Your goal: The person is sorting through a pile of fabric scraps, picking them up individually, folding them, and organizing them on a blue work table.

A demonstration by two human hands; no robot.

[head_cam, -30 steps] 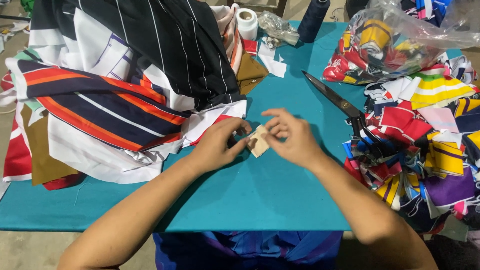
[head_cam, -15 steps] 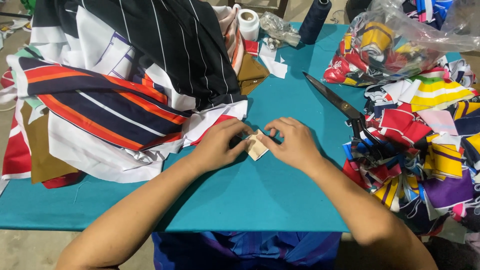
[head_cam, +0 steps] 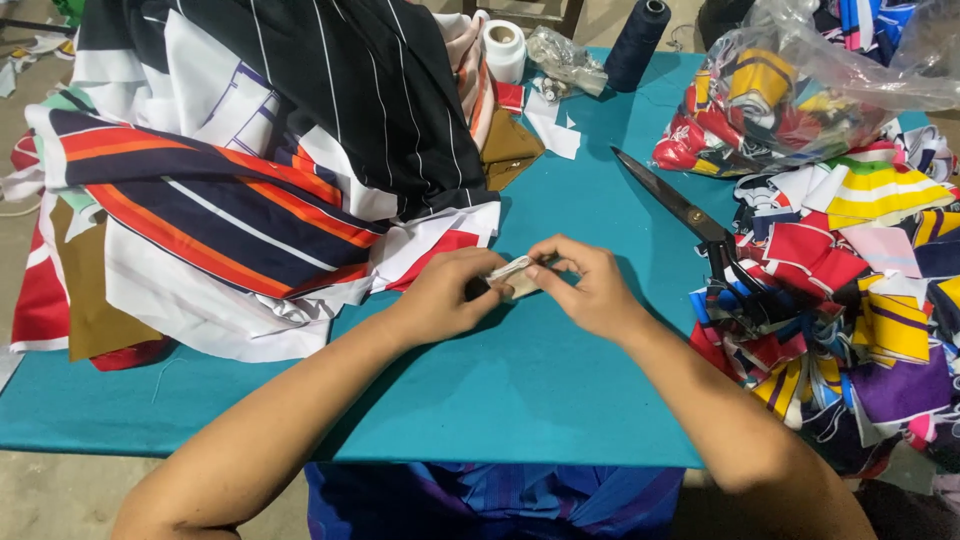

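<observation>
A large clear plastic bag [head_cam: 800, 85] sits at the far right of the teal tabletop [head_cam: 540, 390], bulging with red, yellow and blue fabric pieces. A smaller crumpled clear plastic packet [head_cam: 565, 58] lies at the far edge, between a white spool and a dark thread cone. No signs or screens show.

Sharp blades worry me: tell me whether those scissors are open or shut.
Shut: the scissors lie flat on the teal table, blades together in one line.
</observation>
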